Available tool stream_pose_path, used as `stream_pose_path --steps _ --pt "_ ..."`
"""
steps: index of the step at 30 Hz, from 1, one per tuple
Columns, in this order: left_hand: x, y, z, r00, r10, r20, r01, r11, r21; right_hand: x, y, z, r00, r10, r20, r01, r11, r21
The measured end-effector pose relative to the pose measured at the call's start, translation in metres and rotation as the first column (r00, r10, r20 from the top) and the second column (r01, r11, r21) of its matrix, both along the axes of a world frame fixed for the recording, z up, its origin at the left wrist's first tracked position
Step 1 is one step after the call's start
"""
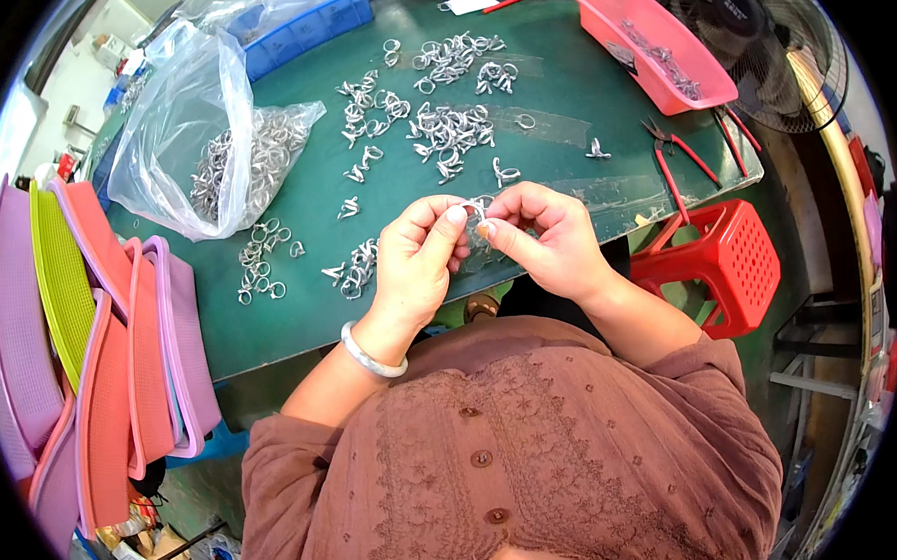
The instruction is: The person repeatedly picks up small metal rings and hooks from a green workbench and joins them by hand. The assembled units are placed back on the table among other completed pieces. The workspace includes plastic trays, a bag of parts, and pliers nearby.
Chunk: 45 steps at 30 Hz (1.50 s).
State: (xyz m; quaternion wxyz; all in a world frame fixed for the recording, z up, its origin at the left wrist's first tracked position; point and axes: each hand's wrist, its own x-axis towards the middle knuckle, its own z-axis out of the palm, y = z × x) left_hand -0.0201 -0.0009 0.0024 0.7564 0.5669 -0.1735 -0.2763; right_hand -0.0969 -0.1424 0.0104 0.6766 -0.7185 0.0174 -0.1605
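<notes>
My left hand (417,256) and my right hand (557,240) meet above the near part of the green table (560,85). Between their fingertips they pinch a small silver metal ring piece (477,206), partly covered by my thumbs and fingers. Beside my left hand lies a small heap of similar ring pieces (356,270) with short legs. Farther off, a larger heap of them (452,130) sits past my fingers, with several other clusters around it. One loose ring piece (597,149) lies to the right.
A clear plastic bag (167,142) of ring pieces stands left, before a blue crate (307,28). A pink tray (649,56), red-handled pliers (670,160) and a fan (758,26) are at right. Colored baskets (103,395) crowd the left; a red stool (733,268) stands right.
</notes>
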Motion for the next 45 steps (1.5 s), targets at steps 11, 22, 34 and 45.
stream_pose_path --steps 11,22,34,45 --pt "0.003 0.006 0.006 0.998 -0.058 -0.004 0.058 0.998 0.04 0.006 -0.001 -0.003 0.994 0.111 -0.016 -0.104 0.969 0.226" --pt "-0.001 0.004 0.015 0.999 -0.045 0.0 0.045 0.998 0.042 0.007 -0.009 -0.003 0.94 0.31 -0.141 -0.191 0.822 0.537" --pt "-0.001 0.004 0.015 0.999 -0.049 -0.006 0.05 0.997 0.053 0.008 -0.009 -0.005 0.933 0.344 -0.102 -0.214 0.762 0.611" --pt "-0.001 0.005 0.005 1.0 -0.01 0.002 0.01 0.999 0.033 0.007 -0.002 -0.012 0.996 0.085 0.037 -0.09 0.987 0.135"
